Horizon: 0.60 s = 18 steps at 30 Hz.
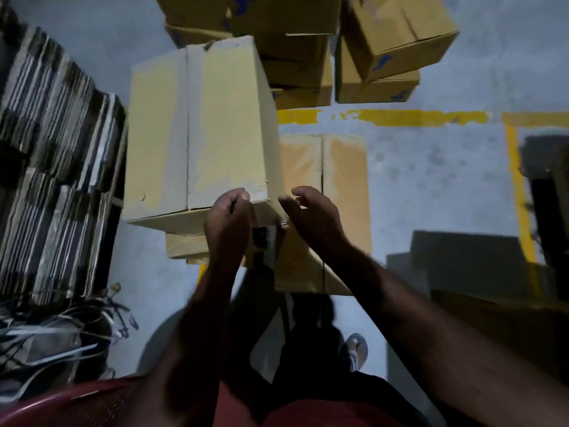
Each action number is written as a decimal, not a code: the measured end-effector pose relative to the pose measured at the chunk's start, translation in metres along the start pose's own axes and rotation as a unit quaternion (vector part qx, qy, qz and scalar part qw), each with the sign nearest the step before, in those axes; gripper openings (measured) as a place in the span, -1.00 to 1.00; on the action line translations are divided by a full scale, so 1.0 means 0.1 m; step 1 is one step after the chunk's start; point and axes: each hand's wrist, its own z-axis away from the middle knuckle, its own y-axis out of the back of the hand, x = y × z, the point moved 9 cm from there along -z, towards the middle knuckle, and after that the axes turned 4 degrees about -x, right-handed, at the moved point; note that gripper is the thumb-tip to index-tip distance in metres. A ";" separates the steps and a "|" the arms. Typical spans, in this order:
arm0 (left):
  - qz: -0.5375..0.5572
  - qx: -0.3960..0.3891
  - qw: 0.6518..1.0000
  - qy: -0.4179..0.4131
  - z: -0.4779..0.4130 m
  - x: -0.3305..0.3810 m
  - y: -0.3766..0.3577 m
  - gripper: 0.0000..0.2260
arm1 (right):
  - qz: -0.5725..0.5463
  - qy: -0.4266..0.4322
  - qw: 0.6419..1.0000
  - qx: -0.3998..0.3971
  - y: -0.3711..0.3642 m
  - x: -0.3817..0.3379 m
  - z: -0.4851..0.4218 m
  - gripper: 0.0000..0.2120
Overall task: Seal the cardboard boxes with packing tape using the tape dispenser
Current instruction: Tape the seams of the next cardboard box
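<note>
Grey concrete floor with worn yellow painted lines fills my feed, and both of the person's hands are up at the near edge of a large cardboard box. That box lies straight ahead of the hands, top face towards me, with a paler band along its centre seam that looks like tape. It rests on a lower box that pokes out just left of the left wrist.

The left hand has its fingers curled in, thumb and fingertips meeting at the box's near edge; I cannot tell whether they pinch anything. The right hand hangs just beside the box's near right corner, fingers loosely bent and apart, holding nothing I can make out.

Between the two wrists, under the box's corner, I see a dark object; it is too blurred for me to say whether it is the tape dispenser.

Beyond the right hand a flat box lies on the floor with its centre seam showing as a dark line. Further off, more boxes are stacked. Well to the left of the left hand stands a pile of flattened cardboard, with a tangle of straps nearer me.
</note>
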 end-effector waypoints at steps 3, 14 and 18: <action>-0.019 0.053 0.998 0.004 -0.19 0.00 0.30 -0.81 | 0.007 -0.026 0.999 -0.031 -0.29 -0.15 -0.25 -0.51; -0.174 0.118 0.937 0.278 -1.01 -1.29 1.59 0.03 | 0.016 -0.097 0.988 -0.118 -0.88 -0.02 -0.82 -0.50; -0.078 0.117 0.960 0.242 -1.04 -1.31 1.65 0.19 | 0.024 -0.107 0.983 -0.148 -0.95 0.00 -0.86 -0.57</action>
